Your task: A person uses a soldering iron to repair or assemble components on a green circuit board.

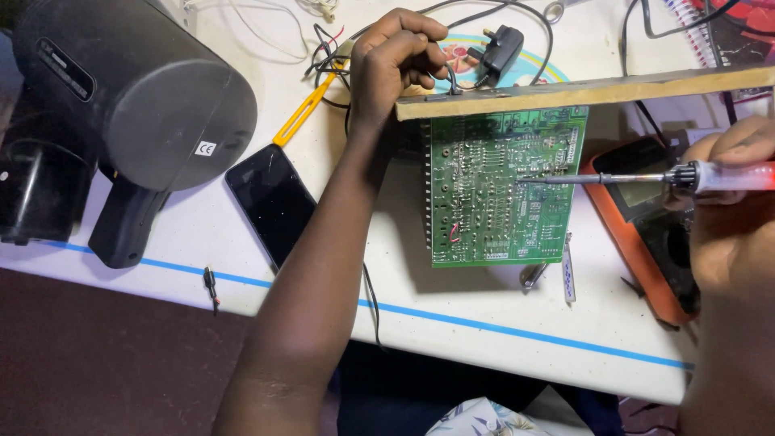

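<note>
A green circuit board (500, 186) stands with its solder side facing me, fixed under a long wooden strip (597, 89). My left hand (400, 60) grips the left end of that strip and some dark wires there. My right hand (731, 153) holds a soldering iron (702, 176) with a pale red handle. Its thin metal tip (523, 180) touches the middle of the board.
A large black speaker-like cylinder (129, 89) lies at the left. A dark phone (270, 202) and a yellow tool (303, 109) sit beside my left arm. An orange multimeter (646, 218) rests under my right hand. A black plug (500, 48) and cables lie behind. Tweezers (567, 270) lie below the board.
</note>
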